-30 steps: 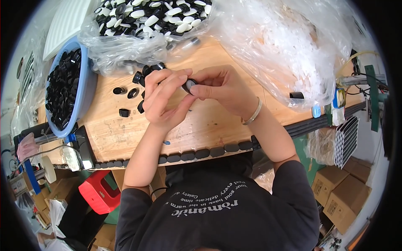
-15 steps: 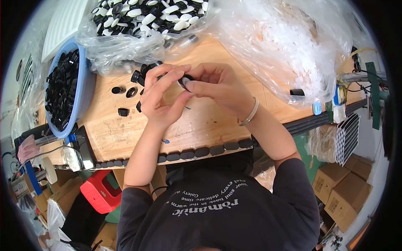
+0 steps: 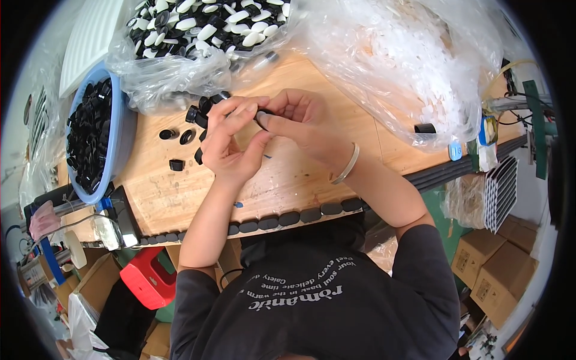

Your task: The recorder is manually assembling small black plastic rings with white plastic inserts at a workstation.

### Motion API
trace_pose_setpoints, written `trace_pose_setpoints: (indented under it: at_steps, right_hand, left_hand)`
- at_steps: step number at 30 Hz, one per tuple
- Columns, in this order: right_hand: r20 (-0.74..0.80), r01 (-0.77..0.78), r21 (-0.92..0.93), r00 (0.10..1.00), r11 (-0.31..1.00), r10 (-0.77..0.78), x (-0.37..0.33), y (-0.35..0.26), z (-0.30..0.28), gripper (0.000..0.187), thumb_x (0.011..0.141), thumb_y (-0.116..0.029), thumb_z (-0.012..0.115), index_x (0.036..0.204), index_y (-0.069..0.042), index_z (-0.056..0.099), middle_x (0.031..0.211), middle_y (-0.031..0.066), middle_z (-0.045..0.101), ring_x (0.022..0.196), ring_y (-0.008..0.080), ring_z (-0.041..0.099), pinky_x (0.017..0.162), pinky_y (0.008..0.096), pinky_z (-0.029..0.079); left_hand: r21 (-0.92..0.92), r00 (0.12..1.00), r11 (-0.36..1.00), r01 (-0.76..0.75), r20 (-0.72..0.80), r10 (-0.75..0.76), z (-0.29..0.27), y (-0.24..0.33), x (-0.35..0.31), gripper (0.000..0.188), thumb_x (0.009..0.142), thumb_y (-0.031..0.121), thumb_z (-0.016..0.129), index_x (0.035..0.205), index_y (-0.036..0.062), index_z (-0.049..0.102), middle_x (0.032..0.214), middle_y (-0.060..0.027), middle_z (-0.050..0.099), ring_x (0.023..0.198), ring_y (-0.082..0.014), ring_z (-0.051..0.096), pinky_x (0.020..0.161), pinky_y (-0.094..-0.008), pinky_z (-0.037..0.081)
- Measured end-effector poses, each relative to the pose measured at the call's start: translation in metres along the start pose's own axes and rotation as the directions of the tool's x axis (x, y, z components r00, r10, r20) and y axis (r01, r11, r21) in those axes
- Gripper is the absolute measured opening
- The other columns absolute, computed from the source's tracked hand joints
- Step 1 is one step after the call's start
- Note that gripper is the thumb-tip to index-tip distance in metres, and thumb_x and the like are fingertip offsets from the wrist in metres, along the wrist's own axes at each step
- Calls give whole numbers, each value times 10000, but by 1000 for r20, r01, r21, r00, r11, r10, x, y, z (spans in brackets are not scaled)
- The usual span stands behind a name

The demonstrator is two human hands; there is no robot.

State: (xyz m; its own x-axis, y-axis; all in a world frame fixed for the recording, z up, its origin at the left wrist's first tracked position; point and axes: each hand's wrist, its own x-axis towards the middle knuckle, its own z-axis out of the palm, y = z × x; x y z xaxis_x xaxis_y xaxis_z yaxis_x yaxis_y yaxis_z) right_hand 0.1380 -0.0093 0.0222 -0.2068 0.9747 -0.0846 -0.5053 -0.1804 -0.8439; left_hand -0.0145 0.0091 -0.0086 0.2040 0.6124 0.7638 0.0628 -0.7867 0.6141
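Here we are at the close work: a small, black, rounded plastic piece (image 3: 260, 119) sits between the two hands, up over the pale wooden tabletop (image 3: 288, 175). The step in hand looks like two-handed fingerwork on that one piece, perhaps pressing or turning it; the fingers cover too much to say which. The next move, I'd judge, calls for a firm right pinch and a light left touch, so that the piece doesn't slip.

Now the pose! The right hand (image 3: 305, 127) comes in from the right, thumb laid over the piece and pointing left, the other fingers curled behind, and yes, it's grasping. The left hand (image 3: 223, 147) is raised opposite, palm turned inward, fingers slanting up to the right with their tips at the piece's upper edge. Its thumb stands out below, seemingly apart from the piece; whether that hand grips or merely steadies, I cannot tell. Both forearms rise from the lower edge and converge, elbows wide.

Just left of the left hand, loose black plastic rings (image 3: 186, 137) lie on the wood, and beyond them stands a light-blue plastic basin (image 3: 127, 135) full of black pieces.
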Motion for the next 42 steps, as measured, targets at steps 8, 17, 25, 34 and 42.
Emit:
trace_pose_setpoints:
  at_steps: [8, 17, 25, 34, 42]
  right_hand:
    - [4, -39, -138, 999, 990, 40, 6, 2, -8, 106, 849, -28, 630, 947, 10, 623, 913, 39, 651, 787, 63, 602, 694, 203, 492]
    - [-46, 122, -542, 984, 832, -174, 6, -44, -33, 149, 864, -98, 637, 985, -16, 668, 886, 24, 670, 794, 48, 580, 702, 201, 475]
    - [-238, 8, -936, 722, 352, -650, 41, -123, -174, 143, 810, -117, 662, 915, -24, 693, 801, 51, 688, 699, 115, 622, 665, 246, 501]
    - [-263, -249, -963, 762, 106, -591, 104, -104, -183, 243, 764, -215, 708, 911, -23, 688, 781, 116, 691, 731, 217, 670, 698, 317, 523]
    - [-164, -236, -969, 838, -75, -520, 100, -91, -172, 277, 729, -150, 690, 992, -70, 658, 919, 138, 666, 869, 317, 636, 782, 395, 510]
  left_hand:
    - [6, 997, 999, 38, -60, -37, 2, -4, -1, 437, 646, -46, 772, 1050, -14, 608, 1023, -168, 629, 969, -246, 586, 830, -318, 480]
    - [-47, 964, 974, 222, -139, -227, -1, 0, 1, 425, 666, -89, 715, 1065, -23, 583, 1059, -139, 580, 988, -237, 590, 881, -321, 469]
    - [-84, 962, 973, 217, -150, -228, -4, 6, 7, 432, 665, -64, 708, 1073, -6, 574, 1037, -99, 578, 981, -215, 573, 868, -306, 455]
    - [91, 979, 975, 201, -37, -198, -5, 12, 9, 406, 618, -10, 737, 1010, 27, 639, 966, -67, 646, 917, -208, 524, 799, -296, 439]
    - [172, 980, 965, 196, 10, -201, -11, 9, 10, 427, 637, -41, 708, 1044, 32, 601, 1011, -85, 628, 951, -189, 515, 825, -292, 418]
